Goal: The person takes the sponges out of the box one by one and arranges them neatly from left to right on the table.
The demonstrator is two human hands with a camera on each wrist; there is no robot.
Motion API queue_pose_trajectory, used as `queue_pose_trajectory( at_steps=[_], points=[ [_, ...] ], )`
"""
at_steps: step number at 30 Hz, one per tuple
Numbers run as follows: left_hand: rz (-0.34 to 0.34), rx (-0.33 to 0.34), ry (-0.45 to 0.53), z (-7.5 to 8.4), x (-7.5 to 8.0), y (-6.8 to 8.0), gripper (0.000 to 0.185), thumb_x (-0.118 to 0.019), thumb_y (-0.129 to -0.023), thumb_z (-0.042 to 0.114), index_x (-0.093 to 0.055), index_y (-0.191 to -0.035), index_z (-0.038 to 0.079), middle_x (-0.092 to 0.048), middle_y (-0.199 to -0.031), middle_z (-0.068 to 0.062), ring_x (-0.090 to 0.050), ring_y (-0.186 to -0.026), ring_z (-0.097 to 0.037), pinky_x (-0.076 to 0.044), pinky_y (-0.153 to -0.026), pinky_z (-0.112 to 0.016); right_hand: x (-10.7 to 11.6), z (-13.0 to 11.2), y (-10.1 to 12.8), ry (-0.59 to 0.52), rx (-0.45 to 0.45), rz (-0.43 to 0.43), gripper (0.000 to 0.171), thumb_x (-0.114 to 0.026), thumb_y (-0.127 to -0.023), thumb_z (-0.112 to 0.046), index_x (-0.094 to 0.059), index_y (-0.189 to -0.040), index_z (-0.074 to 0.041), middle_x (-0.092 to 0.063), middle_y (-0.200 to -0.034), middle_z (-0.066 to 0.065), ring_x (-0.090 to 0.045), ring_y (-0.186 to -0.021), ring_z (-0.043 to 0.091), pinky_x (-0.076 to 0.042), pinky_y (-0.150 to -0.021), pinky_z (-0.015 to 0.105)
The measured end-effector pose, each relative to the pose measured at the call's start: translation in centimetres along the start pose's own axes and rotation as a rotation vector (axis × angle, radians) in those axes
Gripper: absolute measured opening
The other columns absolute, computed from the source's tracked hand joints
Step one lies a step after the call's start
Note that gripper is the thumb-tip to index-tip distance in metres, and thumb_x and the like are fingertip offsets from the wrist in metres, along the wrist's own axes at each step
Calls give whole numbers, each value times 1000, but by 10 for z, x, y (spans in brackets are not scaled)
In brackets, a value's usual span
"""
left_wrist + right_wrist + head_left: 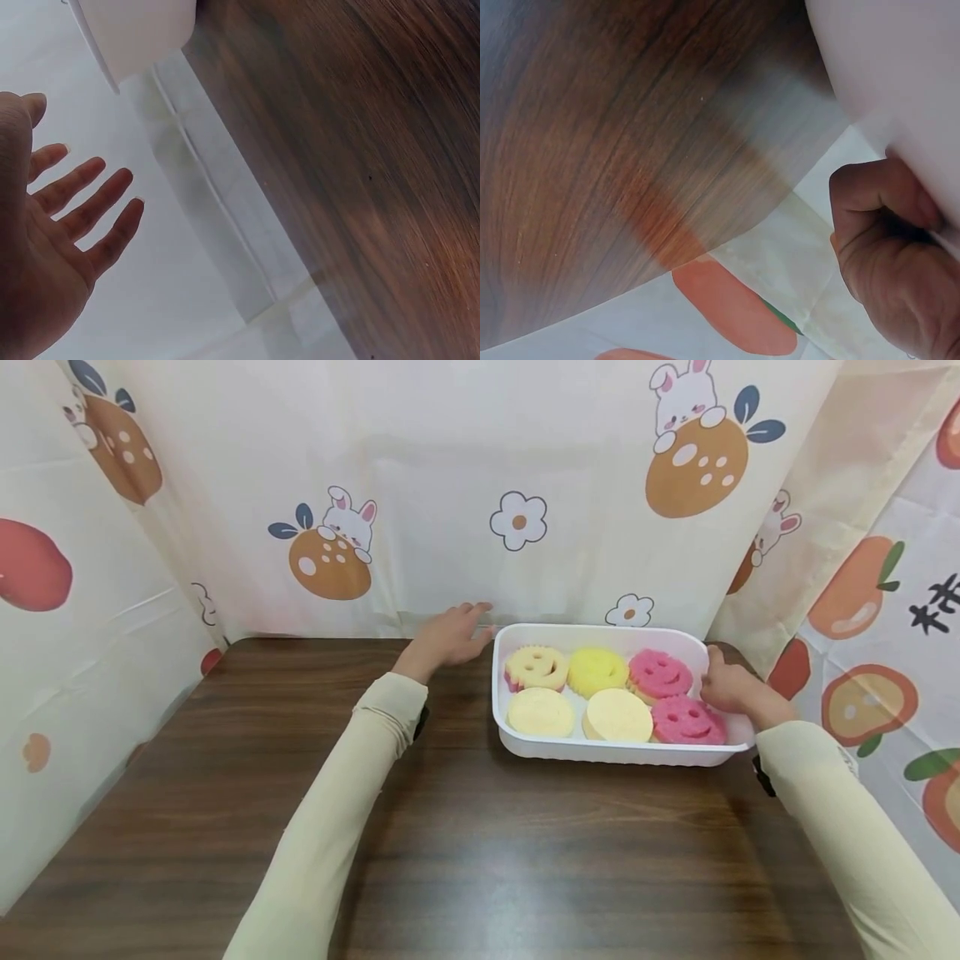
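**While my right hand grips the white tray, my left hand holds nothing**

The tray, bearing six round pieces, two pink-topped, appears right of the frame's centre; my left fingers spread just beside its upper-left corner.

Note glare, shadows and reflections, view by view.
Head: pale glare on the near tabletop, shadow below the white tray; left wrist: left hand dark against the brighter curtain; right wrist: pale and orange reflections on the tabletop, right hand shaded.
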State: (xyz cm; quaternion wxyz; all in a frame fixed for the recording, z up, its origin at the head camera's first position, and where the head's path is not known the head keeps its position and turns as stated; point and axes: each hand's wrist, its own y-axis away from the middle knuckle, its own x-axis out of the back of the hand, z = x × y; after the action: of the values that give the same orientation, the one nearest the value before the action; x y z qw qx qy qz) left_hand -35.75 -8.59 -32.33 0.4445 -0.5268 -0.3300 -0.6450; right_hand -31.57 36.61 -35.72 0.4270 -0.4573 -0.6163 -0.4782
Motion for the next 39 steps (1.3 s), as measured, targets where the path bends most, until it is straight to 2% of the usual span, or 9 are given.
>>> queue_pose_trajectory(
  at_steps=[4, 13, 20, 28, 39],
  points=[
    [5, -35, 11, 5, -1, -3, 62, -36, -104, 50, -30, -156, 17, -38, -157, -14, -37, -145, -33, -33, -119, -49, -1, 0, 1, 2, -8, -5, 73, -39, -97, -13, 5, -142, 25, -41, -123, 54, -46, -120, 62, -36, -105, 68],
    [11, -68, 5, 13, -5, -7, 59, -36, -105, 47, -35, -153, 14, -42, -155, -14, -39, -143, -32, -33, -119, -47, 0, -3, -1, 10, -16, 13, 73, -41, -97, -12, 4, -143, 23, -44, -120, 52, -50, -117, 61, -39, -103, 68],
    [-27, -74, 41, 19, -11, -9, 58, -37, -105, 46, -34, -153, 13, -39, -156, -14, -37, -145, -31, -31, -120, -47, 0, -7, -2, 2, -20, 5, 70, -42, -97, -12, 1, -142, 20, -47, -115, 49, -54, -112, 59, -42, -98, 68],
    [-8, -109, 51, 28, -16, -16, 57, -38, -105, 41, -36, -152, 9, -40, -155, -16, -37, -145, -33, -29, -121, -45, 1, -6, 1, 14, -2, 23, 69, -40, -96, -12, 1, -141, 21, -49, -112, 50, -53, -112, 61, -43, -97, 68],
    [-31, -108, 37, 36, -19, -23, 58, -37, -105, 43, -36, -152, 9, -41, -156, -15, -38, -145, -32, -30, -121, -45, -2, -2, 3, -7, -35, 8, 73, -42, -97, -14, 3, -144, 20, -44, -121, 50, -50, -117, 61, -39, -102, 69]
  ],
)
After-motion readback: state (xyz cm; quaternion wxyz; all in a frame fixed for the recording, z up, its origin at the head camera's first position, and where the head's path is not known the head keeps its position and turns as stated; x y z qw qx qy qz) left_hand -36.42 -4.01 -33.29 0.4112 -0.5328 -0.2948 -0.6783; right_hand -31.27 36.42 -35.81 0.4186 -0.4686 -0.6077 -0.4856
